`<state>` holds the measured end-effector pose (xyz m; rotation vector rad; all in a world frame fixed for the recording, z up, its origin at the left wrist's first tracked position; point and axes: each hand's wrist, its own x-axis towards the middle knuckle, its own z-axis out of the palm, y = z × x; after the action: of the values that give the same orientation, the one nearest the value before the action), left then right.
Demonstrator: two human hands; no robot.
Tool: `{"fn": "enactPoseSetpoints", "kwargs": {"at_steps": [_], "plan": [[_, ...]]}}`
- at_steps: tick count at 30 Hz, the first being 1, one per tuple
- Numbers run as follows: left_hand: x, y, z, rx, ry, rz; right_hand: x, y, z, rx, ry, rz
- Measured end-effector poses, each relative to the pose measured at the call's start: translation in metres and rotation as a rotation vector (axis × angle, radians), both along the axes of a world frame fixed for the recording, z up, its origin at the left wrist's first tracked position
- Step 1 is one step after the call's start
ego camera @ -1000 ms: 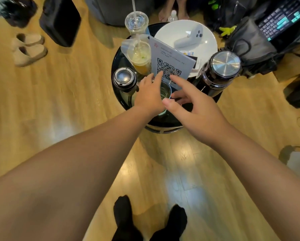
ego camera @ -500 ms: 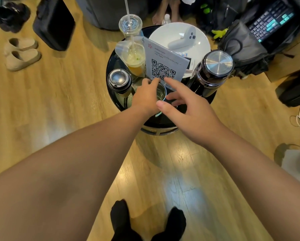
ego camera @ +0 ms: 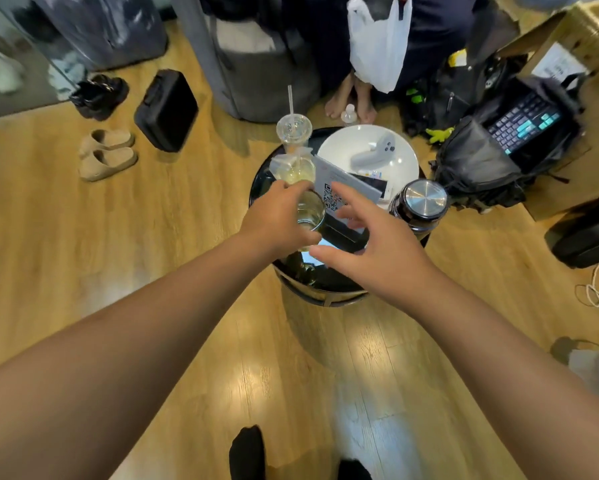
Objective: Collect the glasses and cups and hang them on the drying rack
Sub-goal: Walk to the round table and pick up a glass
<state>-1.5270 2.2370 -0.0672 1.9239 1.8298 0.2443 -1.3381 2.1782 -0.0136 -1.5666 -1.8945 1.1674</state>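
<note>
Left hand (ego camera: 277,216) now higher than before, clear glass (ego camera: 311,216) lifted with it off round black worktop (ego camera: 256,188); small dark flask no longer visible; left fingers wrapped round glass wall; right hand (ego camera: 377,251) hovers just beside, fingers spread wide, holding nothing; glass likely rigid, smooth, fragile, slippery if wet; grip mid-wall rather than rim; drying rack out of view.

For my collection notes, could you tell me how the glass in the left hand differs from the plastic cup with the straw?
The glass is gripped by the left hand, while the plastic cup stands untouched at the round table's far edge. The glass is open-topped; the plastic cup has a lid and straw. Both are clear.
</note>
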Motion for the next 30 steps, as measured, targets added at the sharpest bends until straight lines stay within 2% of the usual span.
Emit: {"fn": "enactPoseSetpoints", "kwargs": {"at_steps": [6,12,19,24,30], "plan": [[-0.021,-0.027,0.172,0.09,0.07,0.021,-0.025,0.006,0.118,0.089,0.052,0.119],[-0.046,-0.078,0.349,0.199,0.143,0.128,-0.068,-0.016,0.246,0.215,0.123,0.255],[-0.084,-0.165,0.53,0.29,0.207,0.249,-0.128,-0.064,0.379,0.233,0.358,0.306],[-0.115,-0.244,0.628,0.341,0.275,0.345,-0.185,-0.117,0.451,0.238,0.471,0.41],[-0.173,-0.374,0.694,0.4,0.359,0.556,-0.275,-0.215,0.519,0.242,0.576,0.625]]}}
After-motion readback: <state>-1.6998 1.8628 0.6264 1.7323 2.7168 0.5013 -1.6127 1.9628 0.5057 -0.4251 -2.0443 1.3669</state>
